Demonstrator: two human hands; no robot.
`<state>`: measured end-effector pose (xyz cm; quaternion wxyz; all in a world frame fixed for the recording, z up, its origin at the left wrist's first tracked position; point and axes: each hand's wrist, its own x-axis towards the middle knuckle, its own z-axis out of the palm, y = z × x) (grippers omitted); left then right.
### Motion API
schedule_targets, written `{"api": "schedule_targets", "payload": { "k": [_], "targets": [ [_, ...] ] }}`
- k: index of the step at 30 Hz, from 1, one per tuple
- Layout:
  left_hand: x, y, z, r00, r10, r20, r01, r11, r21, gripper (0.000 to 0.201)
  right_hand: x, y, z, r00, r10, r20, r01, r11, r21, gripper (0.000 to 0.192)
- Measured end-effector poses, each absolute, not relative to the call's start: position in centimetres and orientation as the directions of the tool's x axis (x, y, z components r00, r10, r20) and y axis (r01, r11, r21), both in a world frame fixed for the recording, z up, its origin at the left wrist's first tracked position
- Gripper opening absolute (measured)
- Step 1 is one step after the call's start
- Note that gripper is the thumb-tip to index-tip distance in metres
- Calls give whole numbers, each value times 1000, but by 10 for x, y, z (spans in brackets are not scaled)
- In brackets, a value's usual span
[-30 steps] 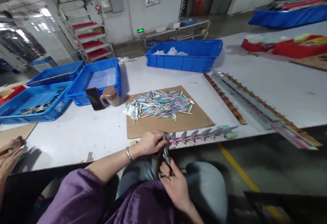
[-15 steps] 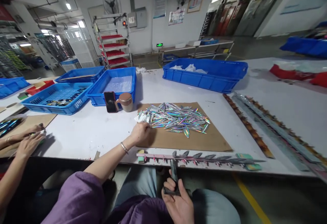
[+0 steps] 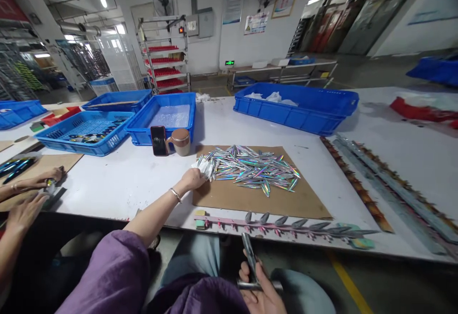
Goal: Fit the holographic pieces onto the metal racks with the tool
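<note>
My left hand (image 3: 193,178) reaches to the left end of a heap of slim, shiny rainbow-silver pieces (image 3: 250,166), its fingers closed at a crumpled white cloth (image 3: 204,165); the fingertips are partly hidden. The heap lies on a brown cardboard sheet (image 3: 257,204). Low in front of the table edge, my right hand (image 3: 263,287) is wrapped round a T-shaped metal tool (image 3: 249,247), whose shaft points up and slightly left. Just beyond the tool, a long pinkish bar (image 3: 229,222) carries several dark grey leaf-shaped pieces (image 3: 281,221) standing along it. Small green and yellow blocks (image 3: 200,222) support its ends.
A mug (image 3: 182,143) and a propped phone (image 3: 159,141) stand left of the cardboard. Blue bins (image 3: 289,112) line the back. Long, rough brown and grey bars (image 3: 358,185) lie at the right. A co-worker's hands (image 3: 32,204) handle something at far left.
My right hand has moved down and right, and the tool's tip has drawn away from the bar. My left hand stays at the white cloth. The view has shifted slightly.
</note>
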<state>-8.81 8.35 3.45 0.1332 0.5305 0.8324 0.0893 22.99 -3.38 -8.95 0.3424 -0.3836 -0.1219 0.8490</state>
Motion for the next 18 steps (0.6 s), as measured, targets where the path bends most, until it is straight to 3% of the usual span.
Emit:
{"api": "schedule_targets", "payload": {
  "k": [4,6,9,12,16,18],
  "targets": [
    [-87,55,43,-368,929,-45,865,360,349,23,236,-44,-74,-444,769,-461,-383,-628,-678,44],
    [-85,41,46,-308,951,36,836,252,488,19,233,-48,-64,-435,793,-427,-344,-585,-735,43],
    [-78,29,47,-197,973,125,689,47,724,11,223,-49,-52,-401,798,-450,-351,-588,-729,46],
    [-67,28,42,-106,986,132,604,-42,796,12,213,-43,-47,-392,739,-548,-493,-671,-554,45],
    [-60,37,23,-29,983,180,644,-120,756,17,208,-31,-46,-624,515,-587,-604,-795,-56,38],
    [-59,40,14,-2,982,188,678,-137,722,17,205,-28,-46,-704,475,-527,-607,-788,100,26]
  ]
}}
